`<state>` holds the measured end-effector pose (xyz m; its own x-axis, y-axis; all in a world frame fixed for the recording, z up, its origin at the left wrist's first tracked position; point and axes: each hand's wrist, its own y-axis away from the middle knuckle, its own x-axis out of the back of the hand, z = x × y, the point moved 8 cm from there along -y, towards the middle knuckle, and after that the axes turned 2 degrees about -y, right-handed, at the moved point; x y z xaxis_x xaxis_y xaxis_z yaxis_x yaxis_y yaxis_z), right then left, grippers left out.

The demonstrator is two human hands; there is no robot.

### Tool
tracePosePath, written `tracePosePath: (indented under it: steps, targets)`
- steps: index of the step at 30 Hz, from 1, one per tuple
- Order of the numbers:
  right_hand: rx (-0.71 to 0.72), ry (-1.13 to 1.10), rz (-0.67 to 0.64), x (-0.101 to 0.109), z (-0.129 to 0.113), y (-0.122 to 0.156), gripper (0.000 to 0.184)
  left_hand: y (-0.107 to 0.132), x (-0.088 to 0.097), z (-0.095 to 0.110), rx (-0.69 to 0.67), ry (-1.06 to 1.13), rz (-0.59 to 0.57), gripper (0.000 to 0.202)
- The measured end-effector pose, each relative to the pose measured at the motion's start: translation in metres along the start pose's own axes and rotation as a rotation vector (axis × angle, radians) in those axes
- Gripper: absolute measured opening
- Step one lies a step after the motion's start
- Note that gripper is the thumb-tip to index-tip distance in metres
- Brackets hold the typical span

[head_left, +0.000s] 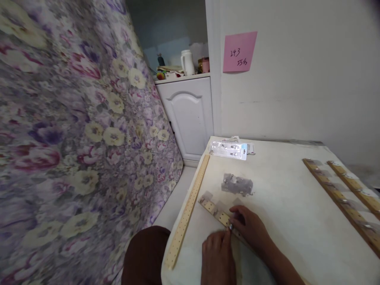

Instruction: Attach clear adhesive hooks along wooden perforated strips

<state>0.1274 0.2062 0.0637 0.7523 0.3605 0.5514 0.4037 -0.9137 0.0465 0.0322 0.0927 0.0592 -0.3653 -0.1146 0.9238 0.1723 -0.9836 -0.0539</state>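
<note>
On the white table, a perforated wooden strip lies at a slant, with small clear plastic pieces along it. My left hand is closed at the strip's near edge, its thumb and forefinger against a small shiny metal piece. From the other side, my right hand bends its thumb and fingers around the strip at the same metal piece. Fingers partly cover the piece, so its exact kind is unclear. Just beyond my hands is a clear plastic bag with small metal parts in it.
A long perforated wooden strip runs along the table's left edge. Clear blister packs lie at the back. Two wooden strips with plastic and metal pieces rest on the right. A floral curtain hangs left.
</note>
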Motion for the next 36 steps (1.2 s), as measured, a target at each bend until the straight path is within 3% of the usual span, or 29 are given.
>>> tracePosePath:
  steps: [12, 25, 32, 36]
  targets:
    - [-0.041, -0.015, -0.021, -0.003, 0.003, 0.001, 0.029, -0.001, 0.005, 0.001, 0.027, 0.037, -0.002, 0.058]
    - [0.027, -0.019, 0.083, 0.011, -0.004, 0.009, 0.026, 0.004, 0.012, 0.005, -0.039, 0.049, 0.069, 0.052]
    - [0.043, 0.049, 0.164, 0.039, 0.007, 0.040, 0.025, 0.009, 0.027, 0.011, -0.136, 0.096, 0.142, 0.045]
    - [-0.004, 0.123, 0.104, 0.045, 0.017, 0.065, 0.020, 0.011, 0.033, 0.011, -0.166, 0.115, 0.160, 0.043]
